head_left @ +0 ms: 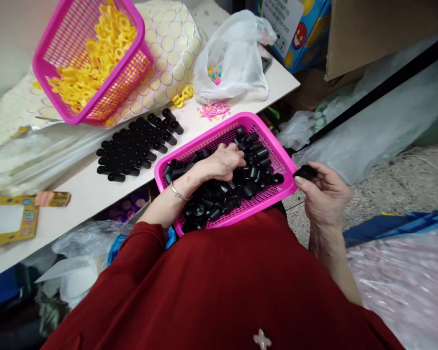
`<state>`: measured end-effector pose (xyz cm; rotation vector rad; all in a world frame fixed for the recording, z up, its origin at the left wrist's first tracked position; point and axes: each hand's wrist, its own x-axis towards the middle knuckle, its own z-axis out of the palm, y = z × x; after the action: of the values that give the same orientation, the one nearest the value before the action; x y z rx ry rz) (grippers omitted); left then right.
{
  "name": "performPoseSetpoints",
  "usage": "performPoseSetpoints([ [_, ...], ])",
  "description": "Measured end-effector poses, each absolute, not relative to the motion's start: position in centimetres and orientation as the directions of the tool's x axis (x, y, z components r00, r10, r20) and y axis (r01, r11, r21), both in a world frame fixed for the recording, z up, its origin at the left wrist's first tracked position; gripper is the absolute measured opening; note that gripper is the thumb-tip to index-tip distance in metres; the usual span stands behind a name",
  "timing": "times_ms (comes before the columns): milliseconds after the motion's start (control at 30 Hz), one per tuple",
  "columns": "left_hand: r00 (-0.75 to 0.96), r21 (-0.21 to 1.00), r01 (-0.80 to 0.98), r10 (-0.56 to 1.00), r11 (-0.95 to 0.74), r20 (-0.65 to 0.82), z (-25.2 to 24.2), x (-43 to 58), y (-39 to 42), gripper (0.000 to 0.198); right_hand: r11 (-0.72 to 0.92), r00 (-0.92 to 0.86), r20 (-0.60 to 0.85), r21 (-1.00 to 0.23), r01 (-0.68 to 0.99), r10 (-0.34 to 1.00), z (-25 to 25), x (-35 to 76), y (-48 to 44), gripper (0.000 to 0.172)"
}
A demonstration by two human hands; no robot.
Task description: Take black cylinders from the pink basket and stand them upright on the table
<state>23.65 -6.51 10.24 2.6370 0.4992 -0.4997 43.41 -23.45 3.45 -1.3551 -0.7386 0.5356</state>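
Note:
A pink mesh basket [290, 167] sits against my lap, filled with loose black plastic tubes [224, 187]. My left hand [224, 160] reaches down into the pile, its fingers curled among the pieces; the fingertips are partly hidden, so what they pinch is unclear. Just past the basket's right rim, my right hand [324, 189] grips a small black plastic piece [305, 171] between thumb and fingers. To the left of the basket, many similar black tubes [127, 148] stand or lie in close rows on the white table [91, 194].
A second pink basket [87, 116] of yellow ring-shaped pieces [95, 58] leans at the back left. Behind my basket are a white plastic bag [233, 58] and scattered pink bits [215, 111]. A yellow box [12, 221] lies at far left. Plastic-wrapped goods [405, 282] fill the lower right.

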Motion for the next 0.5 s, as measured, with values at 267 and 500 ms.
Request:
performPoseSetpoints([
  [267, 0.919, 0.447, 0.326, 0.168, -0.833, -0.358, 9.9, 21.6, -8.1, 0.02, 0.118, 0.628, 0.155, -0.988, 0.101, 0.763, 4.1, 43.2, -24.1, 0.04],
  [500, 0.903, 0.438, 0.341, 0.161, -0.832, -0.397, 8.8, 20.3, -9.5, 0.024, 0.088, 0.546, 0.145, -0.988, 0.13, 0.825, 4.7, 42.2, -25.2, 0.042],
])
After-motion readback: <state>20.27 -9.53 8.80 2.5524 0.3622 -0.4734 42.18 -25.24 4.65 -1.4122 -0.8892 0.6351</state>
